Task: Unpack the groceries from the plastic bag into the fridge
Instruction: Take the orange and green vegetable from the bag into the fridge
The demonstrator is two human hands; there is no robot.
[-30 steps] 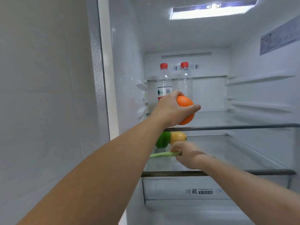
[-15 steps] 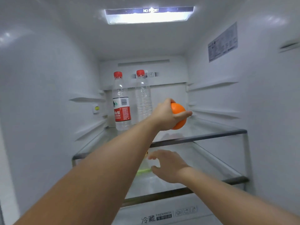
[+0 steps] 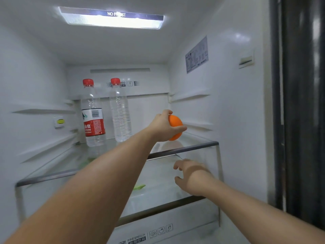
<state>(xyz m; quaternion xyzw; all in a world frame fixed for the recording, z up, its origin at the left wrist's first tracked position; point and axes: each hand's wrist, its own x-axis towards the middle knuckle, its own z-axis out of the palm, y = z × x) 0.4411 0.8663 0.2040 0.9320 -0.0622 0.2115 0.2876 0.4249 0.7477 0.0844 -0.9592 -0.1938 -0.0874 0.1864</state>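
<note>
- Here, the left hand (image 3: 162,126) reaches deep into the open fridge (image 3: 228,103) and holds an orange (image 3: 175,126), its fingers and thumb curled round the fruit.
- The orange hangs just above the upper glass shelf (image 3: 193,146), toward that shelf's right side; it does not seem to touch the glass, and a pale reflection lies on the shelf beneath it.
- The right hand (image 3: 191,175) is lower, over the second glass shelf (image 3: 158,211), near the right wall. Its fingers are spread and loosely bent, and its grip holds nothing.
- Two clear water bottles with red caps stand upright at the back left of the upper shelf: the labelled bottle (image 3: 93,120) with a red and white wrapper on the left, the plain bottle (image 3: 120,113) just beside it on the right.
- A green vegetable (image 3: 139,187) lies on the second shelf, mostly hidden by the left forearm; only a tip shows, so what it is I cannot say for sure. A blurred green smear also shows through the glass farther left.
- The ceiling light (image 3: 112,20) is on, with "NO FROST" printed along its edge.
- A printed sticker (image 3: 196,55) sits high on the right inner wall.
- A drawer front (image 3: 158,231) with small food icons runs below the second shelf.
</note>
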